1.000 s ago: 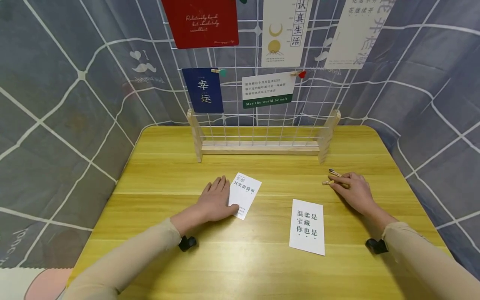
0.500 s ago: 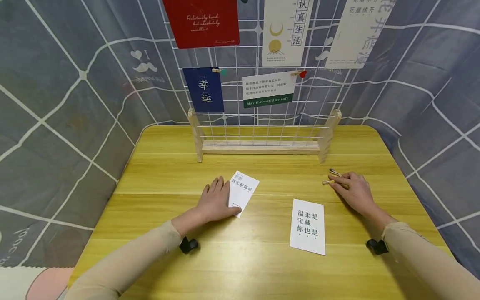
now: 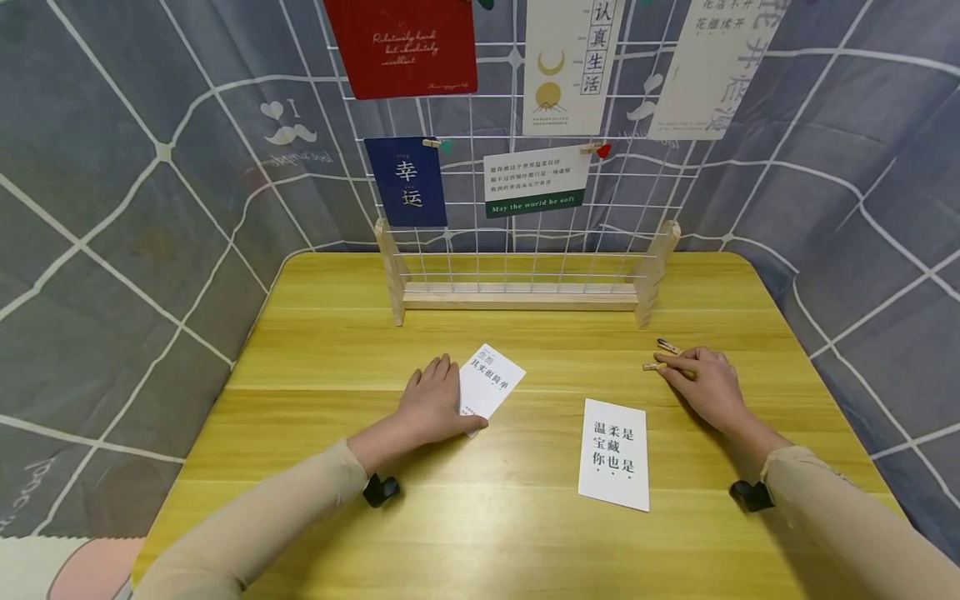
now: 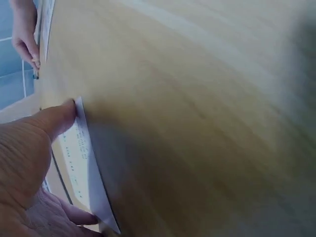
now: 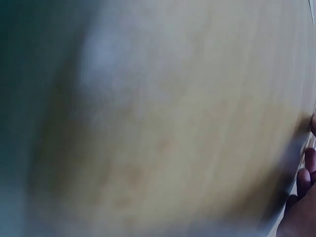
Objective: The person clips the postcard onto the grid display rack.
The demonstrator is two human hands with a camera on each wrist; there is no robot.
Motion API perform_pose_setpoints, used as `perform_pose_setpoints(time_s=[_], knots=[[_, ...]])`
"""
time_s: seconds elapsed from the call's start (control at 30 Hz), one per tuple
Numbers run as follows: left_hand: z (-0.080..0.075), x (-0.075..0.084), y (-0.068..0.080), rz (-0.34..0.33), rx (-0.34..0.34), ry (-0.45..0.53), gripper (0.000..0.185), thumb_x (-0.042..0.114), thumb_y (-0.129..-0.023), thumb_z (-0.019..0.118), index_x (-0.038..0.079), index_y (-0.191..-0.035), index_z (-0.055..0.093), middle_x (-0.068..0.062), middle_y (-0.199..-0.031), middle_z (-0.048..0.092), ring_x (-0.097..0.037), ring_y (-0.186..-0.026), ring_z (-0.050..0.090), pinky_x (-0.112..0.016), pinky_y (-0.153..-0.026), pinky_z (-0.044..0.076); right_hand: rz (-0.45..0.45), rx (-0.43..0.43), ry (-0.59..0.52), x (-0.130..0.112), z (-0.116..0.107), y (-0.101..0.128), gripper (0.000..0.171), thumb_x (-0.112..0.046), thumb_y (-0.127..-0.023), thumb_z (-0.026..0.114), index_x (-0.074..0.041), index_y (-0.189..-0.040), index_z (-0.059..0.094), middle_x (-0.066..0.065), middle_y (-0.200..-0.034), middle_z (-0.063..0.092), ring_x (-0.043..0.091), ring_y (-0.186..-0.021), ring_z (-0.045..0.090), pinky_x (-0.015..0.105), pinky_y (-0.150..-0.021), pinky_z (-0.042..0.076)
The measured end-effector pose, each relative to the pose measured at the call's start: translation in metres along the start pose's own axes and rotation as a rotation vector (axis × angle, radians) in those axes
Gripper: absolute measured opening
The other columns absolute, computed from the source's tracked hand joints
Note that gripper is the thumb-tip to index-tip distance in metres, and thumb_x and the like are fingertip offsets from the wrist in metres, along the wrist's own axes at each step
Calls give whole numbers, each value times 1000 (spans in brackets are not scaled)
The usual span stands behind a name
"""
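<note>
Yellow wood counter stands before a wire grid hung with cards. Left hand lies on a small white card, thumb hooked under its lifted edge, seemingly to pick it up. Past a second card, the right hand pinches wooden clothespins, apparently readying one.

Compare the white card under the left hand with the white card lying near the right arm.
The left card is gripped by the left hand, thumb at its near edge; the right card lies untouched, clear of the right hand. The left card sits turned at a slant and looks smaller; the right card lies nearly square to the table edge. The left card's print is small, the right card's large. Both are white, printed, and on the yellow table.
</note>
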State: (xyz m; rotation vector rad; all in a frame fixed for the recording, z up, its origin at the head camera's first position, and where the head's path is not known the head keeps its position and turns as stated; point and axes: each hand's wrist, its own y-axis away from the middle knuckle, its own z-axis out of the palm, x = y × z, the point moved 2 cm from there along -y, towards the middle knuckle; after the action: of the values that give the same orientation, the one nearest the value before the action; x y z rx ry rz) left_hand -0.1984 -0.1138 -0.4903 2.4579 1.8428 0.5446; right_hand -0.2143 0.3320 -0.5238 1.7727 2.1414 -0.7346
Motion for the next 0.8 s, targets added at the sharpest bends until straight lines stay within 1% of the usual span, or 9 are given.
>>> perform_pose_setpoints(time_s=[0.07,0.2,0.33,0.4,0.47,0.5,0.57,0.63,0.8], knots=[[-2,0,0,9,20,-7,109,62,-80,78,-4,-154,35,-26,-162,27,-41,-150,24,-60,-118,22,-6,4,-2,-1,0,0,35,-28,-101,68,-10,-130,71,18,-108,57,34,-90,45,54,-77,30],[-8,2,-2,13,29,77,98,48,-76,87,-2,-148,44,-27,-160,31,-44,-149,25,-63,-118,21,-26,19,-6,-2,-1,-1,33,-25,-100,69,-8,-129,72,17,-104,57,31,-85,43,47,-74,28],[-11,3,-4,5,4,166,99,37,-71,93,-1,-147,43,-27,-160,28,-43,-149,23,-62,-119,17,-32,26,-19,-2,1,0,32,-23,-100,69,-7,-127,73,15,-102,56,29,-83,42,43,-72,26],[-11,5,-5,15,17,195,101,31,-68,96,0,-147,42,-24,-154,38,-40,-142,34,-59,-117,24,-27,29,-30,-2,1,0,31,-22,-100,69,-6,-126,73,14,-102,57,29,-84,42,43,-73,26],[-10,7,-7,29,35,207,102,26,-65,97,1,-147,42,-20,-143,48,-36,-129,46,-55,-112,32,-20,30,-41,-2,2,0,30,-22,-100,70,-6,-125,74,15,-102,58,30,-86,43,44,-74,27],[-10,9,-8,32,42,215,102,24,-64,98,2,-147,42,-17,-135,52,-33,-120,50,-52,-108,36,-15,31,-48,-1,3,0,30,-21,-99,70,-5,-125,74,15,-103,58,30,-87,44,44,-74,27],[-10,12,-9,37,51,226,104,20,-63,98,3,-148,42,-12,-125,56,-29,-106,51,-48,-100,41,-3,30,-60,0,3,0,30,-21,-99,70,-5,-124,74,15,-104,60,31,-89,45,45,-76,28],[-10,14,-10,35,49,235,103,15,-65,96,5,-150,40,-10,-125,56,-27,-103,51,-45,-96,42,10,27,-70,0,2,-1,30,-21,-99,71,-4,-123,74,16,-105,61,31,-91,46,45,-77,29],[-9,15,-12,45,47,254,99,9,-75,89,7,-157,32,-12,-135,54,-26,-105,51,-44,-96,43,38,12,-97,2,1,-1,32,-24,-98,72,-1,-120,75,19,-108,64,34,-96,48,47,-81,31]])
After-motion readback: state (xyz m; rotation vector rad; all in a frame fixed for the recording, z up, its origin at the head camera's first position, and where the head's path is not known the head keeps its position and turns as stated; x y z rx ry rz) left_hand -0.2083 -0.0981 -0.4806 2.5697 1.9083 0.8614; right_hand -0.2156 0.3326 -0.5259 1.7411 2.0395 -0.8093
